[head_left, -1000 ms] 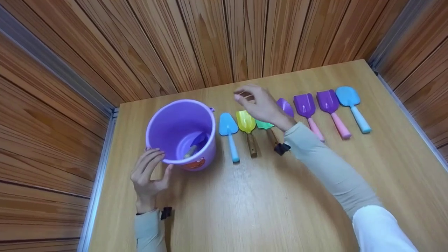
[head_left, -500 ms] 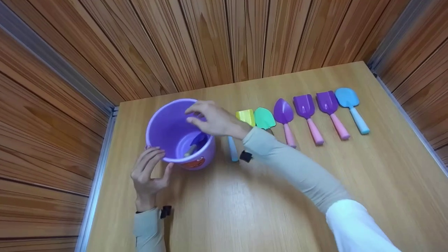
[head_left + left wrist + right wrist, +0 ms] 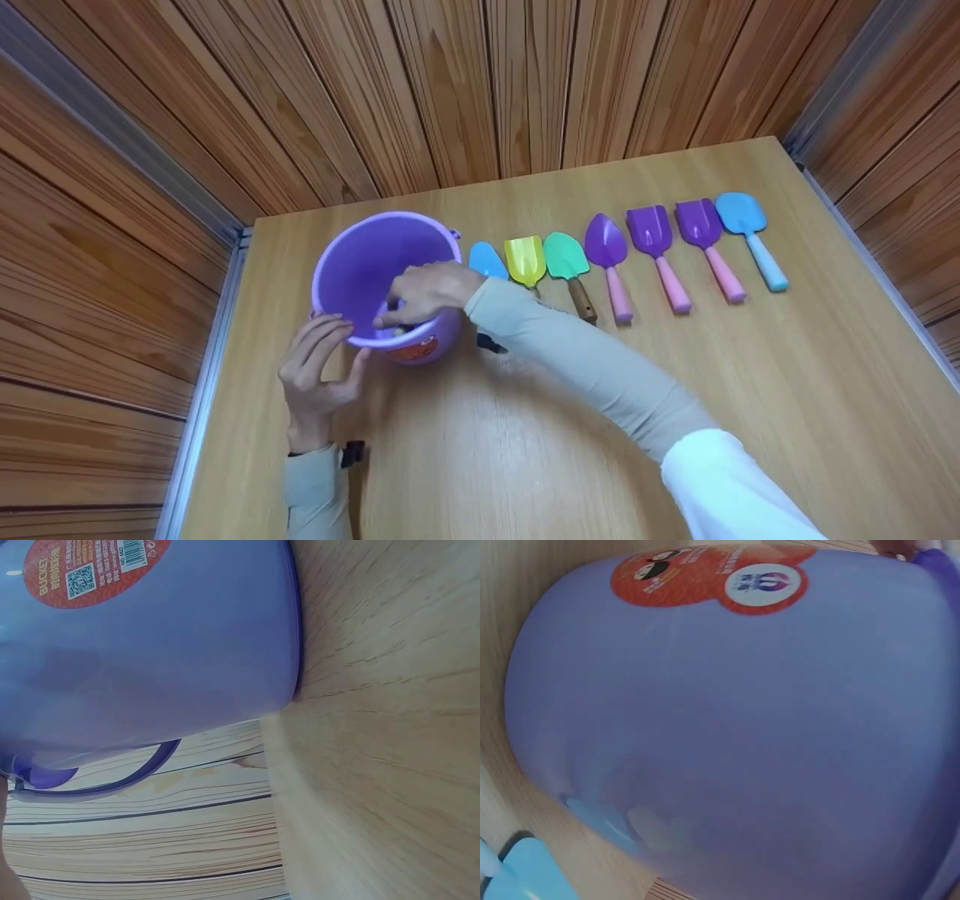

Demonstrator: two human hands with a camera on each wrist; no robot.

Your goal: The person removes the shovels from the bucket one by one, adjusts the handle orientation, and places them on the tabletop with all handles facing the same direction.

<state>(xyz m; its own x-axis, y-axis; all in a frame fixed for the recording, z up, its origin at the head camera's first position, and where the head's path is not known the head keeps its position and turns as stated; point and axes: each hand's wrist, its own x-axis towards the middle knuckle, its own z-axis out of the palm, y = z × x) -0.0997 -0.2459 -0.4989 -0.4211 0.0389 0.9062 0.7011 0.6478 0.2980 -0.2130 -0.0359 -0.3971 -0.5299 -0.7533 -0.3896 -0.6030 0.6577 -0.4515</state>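
Observation:
A purple bucket [image 3: 330, 262] stands upright at the left of the table in the head view. My left hand [image 3: 311, 379] holds its near left rim, fingers over the edge and thumb against the outside. My right hand [image 3: 427, 292] is down inside the bucket, reaching over the right rim with its fingers bent. Under it, a bit of a toy shovel's handle [image 3: 403, 329] shows; the hand hides the rest, and I cannot tell whether the fingers grip it. A blue shovel [image 3: 487, 260] lies just right of the bucket, its handle behind my right forearm.
Right of the blue shovel runs a row: a yellow shovel [image 3: 525, 259], a green one [image 3: 566, 255], a purple pointed one [image 3: 606, 240], two square purple ones with pink handles, and another blue shovel [image 3: 741, 214]. Wood-plank walls [image 3: 450, 90] border the wooden table [image 3: 540, 450].
My right hand has moved left from above the row of shovels, over the bucket's rim and down inside. The left hand stays at the rim.

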